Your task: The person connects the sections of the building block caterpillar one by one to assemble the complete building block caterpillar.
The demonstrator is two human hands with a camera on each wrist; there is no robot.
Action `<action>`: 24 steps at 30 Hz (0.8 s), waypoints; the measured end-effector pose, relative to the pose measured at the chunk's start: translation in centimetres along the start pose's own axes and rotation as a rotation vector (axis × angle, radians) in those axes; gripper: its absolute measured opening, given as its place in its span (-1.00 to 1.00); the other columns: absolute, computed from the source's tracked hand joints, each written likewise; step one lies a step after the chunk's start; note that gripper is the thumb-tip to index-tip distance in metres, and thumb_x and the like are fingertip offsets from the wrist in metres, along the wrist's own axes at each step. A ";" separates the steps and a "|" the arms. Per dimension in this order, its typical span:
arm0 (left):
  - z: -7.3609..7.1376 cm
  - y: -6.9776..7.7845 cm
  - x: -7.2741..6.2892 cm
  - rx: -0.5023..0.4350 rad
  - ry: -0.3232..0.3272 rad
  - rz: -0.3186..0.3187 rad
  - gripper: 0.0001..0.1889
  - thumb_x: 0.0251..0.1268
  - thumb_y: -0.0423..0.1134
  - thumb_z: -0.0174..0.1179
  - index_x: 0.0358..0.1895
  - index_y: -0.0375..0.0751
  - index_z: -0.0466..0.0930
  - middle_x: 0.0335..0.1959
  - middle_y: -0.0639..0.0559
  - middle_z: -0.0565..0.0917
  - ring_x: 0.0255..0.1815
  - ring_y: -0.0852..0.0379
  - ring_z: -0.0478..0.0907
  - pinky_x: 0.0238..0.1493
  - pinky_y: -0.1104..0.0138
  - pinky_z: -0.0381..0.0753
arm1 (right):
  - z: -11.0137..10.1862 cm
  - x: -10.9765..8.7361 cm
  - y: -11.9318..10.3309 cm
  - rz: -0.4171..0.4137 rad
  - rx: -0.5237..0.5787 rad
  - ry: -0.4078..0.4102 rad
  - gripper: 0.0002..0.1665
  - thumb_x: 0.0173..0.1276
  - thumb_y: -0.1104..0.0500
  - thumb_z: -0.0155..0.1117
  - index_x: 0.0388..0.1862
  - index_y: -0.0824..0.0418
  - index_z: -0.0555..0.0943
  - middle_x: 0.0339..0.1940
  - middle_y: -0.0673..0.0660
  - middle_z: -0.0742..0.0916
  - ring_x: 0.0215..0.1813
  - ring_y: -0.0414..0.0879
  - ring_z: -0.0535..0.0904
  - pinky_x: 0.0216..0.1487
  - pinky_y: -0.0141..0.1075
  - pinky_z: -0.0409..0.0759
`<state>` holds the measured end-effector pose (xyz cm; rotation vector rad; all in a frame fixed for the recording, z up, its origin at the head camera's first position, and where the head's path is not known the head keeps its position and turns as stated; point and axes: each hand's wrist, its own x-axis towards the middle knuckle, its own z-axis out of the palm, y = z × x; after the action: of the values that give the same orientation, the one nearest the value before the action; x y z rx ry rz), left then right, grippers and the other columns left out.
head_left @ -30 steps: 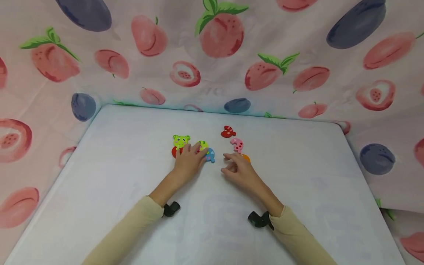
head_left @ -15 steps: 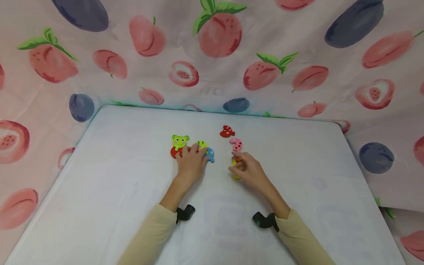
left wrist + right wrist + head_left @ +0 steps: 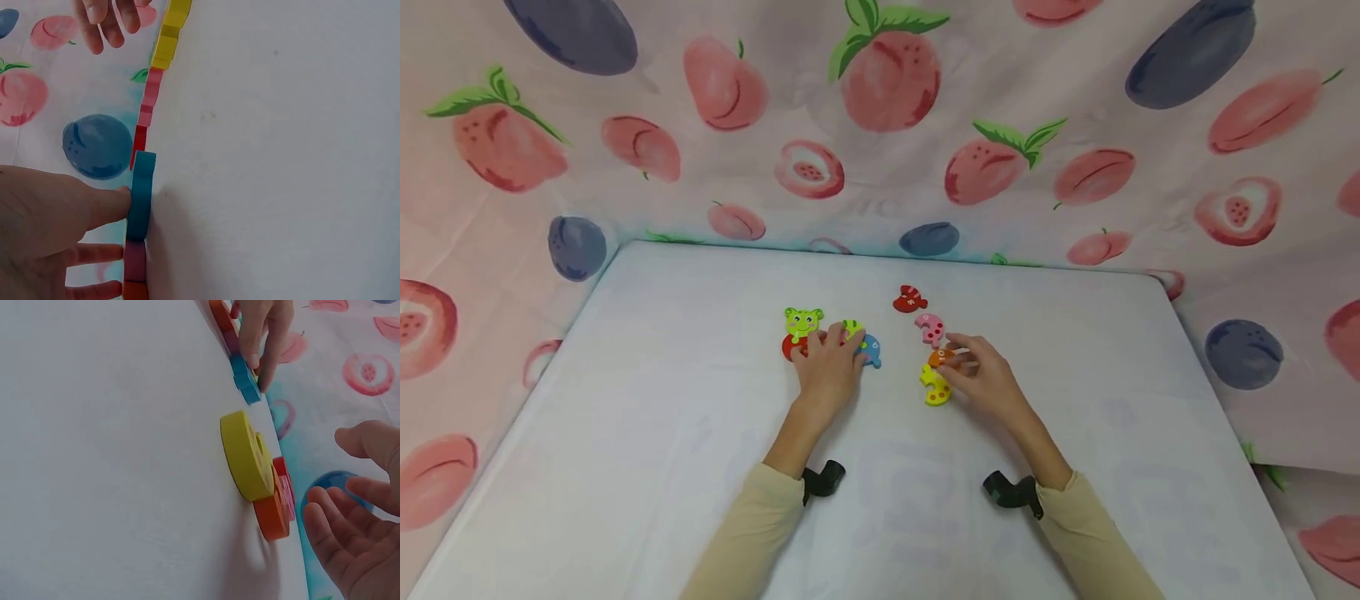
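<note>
Bracing blue piece (image 3: 872, 352) at two o'clock, probably against shifting, left hand (image 3: 827, 377) spread, pinching nothing; right hand (image 3: 989, 379) loosely open, empty, orange piece (image 3: 937, 358) at ten o'clock, yellow piece (image 3: 936, 394) at orange piece's six.

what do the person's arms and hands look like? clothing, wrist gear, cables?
Long, plain beige sleeves: left sleeve and right sleeve, both ending around the wrist. Left hand and right hand are bare, no gloves. Each wrist carries a black, elbow-shaped unit on its inner side: left unit, right unit. No cables visible; any markings too small to read.
</note>
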<state>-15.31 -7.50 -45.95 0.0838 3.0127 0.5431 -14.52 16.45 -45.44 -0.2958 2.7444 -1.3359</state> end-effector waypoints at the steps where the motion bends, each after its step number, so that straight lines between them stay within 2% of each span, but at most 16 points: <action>1: 0.0 0.0 0.1 0.006 0.000 -0.001 -0.48 0.38 -0.04 0.13 0.40 0.11 0.37 0.37 -0.11 0.32 0.38 -0.19 0.18 0.24 -0.23 0.22 | -0.1 0.1 0.1 -0.003 0.004 0.005 -0.38 0.31 0.22 0.33 0.33 0.29 0.41 0.13 0.26 0.60 0.10 0.13 0.62 0.12 0.00 0.63; 7: 0.2 -0.2 0.3 0.063 0.000 0.000 -0.48 0.40 -0.02 0.11 0.40 0.13 0.36 0.39 -0.10 0.32 0.39 -0.18 0.18 0.23 -0.20 0.27 | -0.1 0.4 0.3 -0.003 0.107 0.034 -0.43 0.38 0.25 0.22 0.35 0.24 0.39 0.22 0.26 0.58 0.18 0.15 0.58 0.18 0.05 0.59; 9: 0.2 -0.2 0.3 0.057 -0.008 -0.002 -0.48 0.40 -0.03 0.10 0.41 0.13 0.36 0.40 -0.10 0.31 0.40 -0.18 0.17 0.24 -0.21 0.26 | -0.1 0.5 0.1 -0.007 0.133 0.038 -0.45 0.40 0.24 0.20 0.36 0.23 0.39 0.24 0.26 0.57 0.19 0.15 0.57 0.18 0.05 0.59; 18: 0.1 -0.1 0.2 0.062 -0.010 0.002 -0.48 0.41 -0.02 0.10 0.41 0.14 0.34 0.41 -0.09 0.30 0.41 -0.17 0.16 0.24 -0.21 0.26 | 0.0 0.5 -0.7 -0.082 0.112 0.044 -0.48 0.41 0.25 0.19 0.33 0.22 0.40 0.25 0.22 0.57 0.18 0.13 0.58 0.14 0.03 0.61; 21: 0.2 -0.2 0.2 0.073 -0.005 0.008 -0.48 0.41 -0.01 0.10 0.41 0.15 0.34 0.41 -0.09 0.31 0.41 -0.17 0.16 0.24 -0.22 0.25 | -0.1 0.3 -0.7 -0.088 0.130 0.033 -0.48 0.41 0.24 0.19 0.33 0.21 0.40 0.25 0.20 0.56 0.18 0.11 0.58 0.14 -0.02 0.62; 24: 0.2 -0.4 0.1 0.076 -0.004 0.017 -0.48 0.41 -0.01 0.09 0.42 0.15 0.34 0.41 -0.09 0.31 0.41 -0.17 0.16 0.24 -0.23 0.23 | -0.1 0.2 -0.6 -0.081 0.162 0.013 -0.47 0.41 0.24 0.19 0.34 0.24 0.40 0.25 0.22 0.56 0.18 0.11 0.58 0.13 -0.17 0.63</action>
<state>-15.42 -7.81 -46.28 0.1144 3.0316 0.4287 -14.59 16.08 -44.91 -0.3911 2.6395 -1.5743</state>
